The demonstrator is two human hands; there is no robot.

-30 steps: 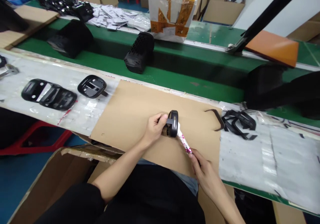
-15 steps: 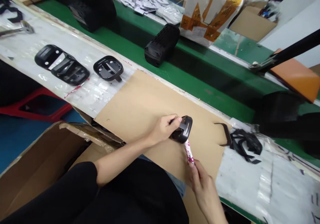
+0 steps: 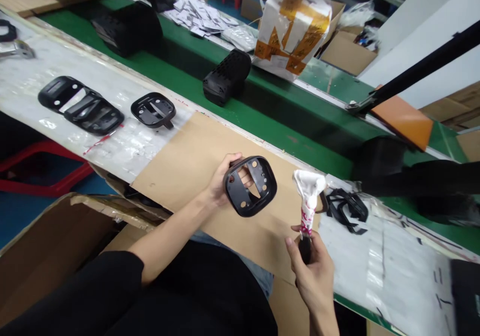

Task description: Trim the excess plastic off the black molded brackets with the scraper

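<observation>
My left hand (image 3: pixel 219 181) grips a black plastic frame (image 3: pixel 267 186) by its left edge, with fingers showing through the slot in its middle. The frame is tilted up above the brown cardboard sheet (image 3: pixel 180 151), its recessed side with round holes facing me. To its right, my right hand (image 3: pixel 313 263) is closed around the dark handle of a hammer (image 3: pixel 308 203). The hammer's head is wrapped in white material and points away from me, apart from the frame. Pink-and-white wrapping covers its neck. Behind the hammer lie thin black strip-like parts (image 3: pixel 347 208).
Further black frames (image 3: pixel 153 110) lie on the bench's left side, near another metal-headed tool (image 3: pixel 22 50). Beyond the bench runs a green conveyor (image 3: pixel 277 131) carrying black housings (image 3: pixel 227 76). A taped box (image 3: pixel 290 36) stands behind it. An open carton (image 3: pixel 75 256) is at lower left.
The black frame has turned its recessed side toward me. The hammer, earlier behind the frame, has moved right and up, away from it. The camera view has shifted slightly.
</observation>
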